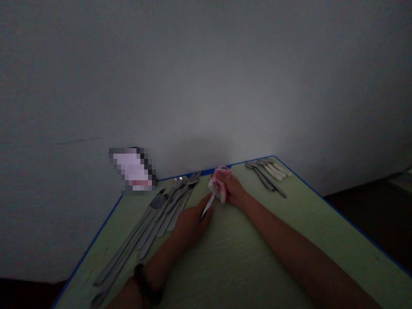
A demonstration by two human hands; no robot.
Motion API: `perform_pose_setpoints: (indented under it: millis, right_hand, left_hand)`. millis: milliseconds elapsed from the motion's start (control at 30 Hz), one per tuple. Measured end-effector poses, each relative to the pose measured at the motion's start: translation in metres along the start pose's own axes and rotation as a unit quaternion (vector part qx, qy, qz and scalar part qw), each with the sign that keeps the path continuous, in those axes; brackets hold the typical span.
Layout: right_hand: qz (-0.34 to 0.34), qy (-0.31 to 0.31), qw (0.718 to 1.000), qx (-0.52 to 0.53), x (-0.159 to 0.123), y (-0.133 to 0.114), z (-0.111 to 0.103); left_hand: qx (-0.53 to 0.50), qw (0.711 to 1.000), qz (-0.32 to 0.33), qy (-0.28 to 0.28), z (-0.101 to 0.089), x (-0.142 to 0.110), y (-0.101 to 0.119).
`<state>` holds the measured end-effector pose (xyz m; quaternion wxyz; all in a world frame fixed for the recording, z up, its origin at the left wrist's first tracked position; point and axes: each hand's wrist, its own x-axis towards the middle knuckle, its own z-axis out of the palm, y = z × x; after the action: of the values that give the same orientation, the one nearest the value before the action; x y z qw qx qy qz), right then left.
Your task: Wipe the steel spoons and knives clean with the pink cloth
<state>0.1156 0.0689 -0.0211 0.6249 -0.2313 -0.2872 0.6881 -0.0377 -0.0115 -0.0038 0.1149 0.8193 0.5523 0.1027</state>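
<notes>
Silvery cutlery (153, 224) lies slantwise at the left, beside the left hand (193, 221), which is closed on the near end of a slim utensil (209, 205). Its far end enters a pink cloth (221, 182) clasped in the right hand (236, 191); wiping seems under way, probably calling next for a steady pull along its length. Further right lies a second cutlery group (262, 177).

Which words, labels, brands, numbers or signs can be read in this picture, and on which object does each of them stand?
None can be read.
Pixelated object near the wall: blurred out, so any writing on it is unreadable.
Left-side cutlery and right-side cutlery: too dim and small to make out any marking.
Held utensil and pink cloth: no legible text.
</notes>
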Motion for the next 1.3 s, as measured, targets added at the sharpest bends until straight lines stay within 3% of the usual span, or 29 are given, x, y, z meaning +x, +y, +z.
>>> perform_pose_setpoints:
  millis: [167, 300, 433, 600, 833, 1133, 1300]
  right_hand:
    - [-0.018, 0.005, 1.0, -0.015, 0.001, 0.0, -0.001]
    - [-0.071, 0.037, 0.997, 0.025, 0.006, 0.001, -0.004]
    - [-0.087, 0.046, 0.993, 0.059, 0.011, 0.005, -0.007]
    - [-0.039, 0.044, 0.997, 0.046, 0.012, 0.008, -0.01]
    - [0.039, 0.035, 0.999, -0.014, 0.006, 0.004, -0.008]
    - [0.048, 0.025, 0.998, -0.033, 0.001, 0.002, -0.005]
    - [0.031, 0.019, 0.999, 0.031, 0.005, 0.002, -0.003]
  left_hand:
    - [-0.072, 0.997, 0.012, 0.014, -0.002, -0.001, 0.003]
    - [-0.159, 0.985, 0.047, 0.046, -0.004, -0.005, 0.005]
    - [-0.189, 0.973, 0.131, -0.009, -0.01, -0.011, 0.008]
    - [-0.161, 0.97, 0.179, -0.019, -0.013, -0.013, 0.013]
    - [-0.097, 0.973, 0.21, -0.003, 0.0, -0.008, 0.011]
    - [-0.071, 0.968, 0.239, 0.015, 0.004, -0.007, 0.009]
    - [-0.104, 0.963, 0.248, 0.026, 0.003, -0.005, 0.007]
